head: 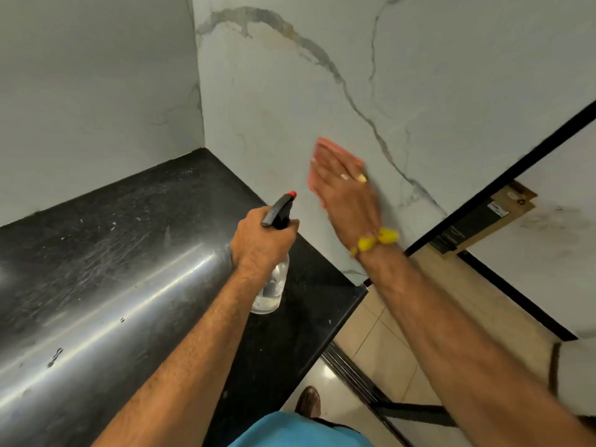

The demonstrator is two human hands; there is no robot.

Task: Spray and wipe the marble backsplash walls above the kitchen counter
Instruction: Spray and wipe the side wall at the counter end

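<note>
Pink cloth (325, 150) pressed flat on marble wall (290, 91) by right hand (345, 185); left hand (261, 243) grips spray bottle (272, 285).

I see a black stone counter (135, 201) running into the corner, dusty and scratched, with a broad glare of light along its rounded front edge. Below and to the right, beige floor tiles (380, 337) meet a glossy pale floor (342, 404) across a dark threshold strip (351, 372). On the far right stands a white panel (548, 201) framed in black, with a piece of cardboard (490, 217) lying against it.
</note>
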